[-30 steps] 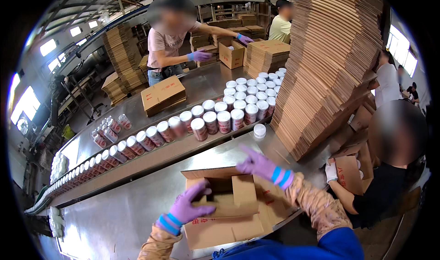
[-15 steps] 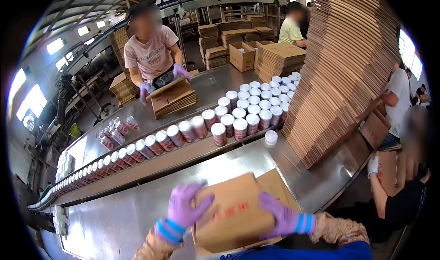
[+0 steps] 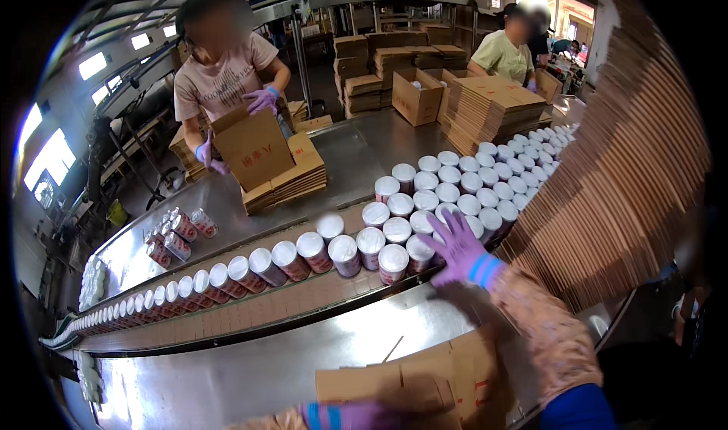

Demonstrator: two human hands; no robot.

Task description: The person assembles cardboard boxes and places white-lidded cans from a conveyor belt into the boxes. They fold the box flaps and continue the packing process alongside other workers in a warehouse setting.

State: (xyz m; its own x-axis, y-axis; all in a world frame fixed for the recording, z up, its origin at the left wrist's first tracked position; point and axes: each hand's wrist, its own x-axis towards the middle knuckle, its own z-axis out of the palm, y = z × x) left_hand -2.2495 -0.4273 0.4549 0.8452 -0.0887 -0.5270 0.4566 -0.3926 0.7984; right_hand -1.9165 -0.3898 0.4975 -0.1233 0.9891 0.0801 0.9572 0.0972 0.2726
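My right hand [image 3: 459, 252], in a purple glove, reaches over the near edge of the packed cans [image 3: 446, 193]. Its fingers are spread and grip nothing; whether the fingertips touch a can I cannot tell. The cans have white tops and red-and-white sides. Low in the picture, my left hand [image 3: 368, 415] is beside or on a brown cardboard carton [image 3: 350, 384] on the metal table [image 3: 227, 377]. Motion blur and the lower edge hide that hand's fingers. Only the carton's upper part shows, with panels at differing angles.
A single row of cans [image 3: 220, 278] runs along the conveyor from the left. At right a tall stack of flattened cartons [image 3: 607, 164] leans close to my right arm. Across the belt, a co-worker [image 3: 227, 89] in purple gloves holds an opened carton [image 3: 254, 149]. Loose cans [image 3: 180, 229] stand left.
My right hand has left the carton and moved up to the cans, fingers spread. My left hand and the carton are lower in view. The co-worker has lifted and opened a carton.
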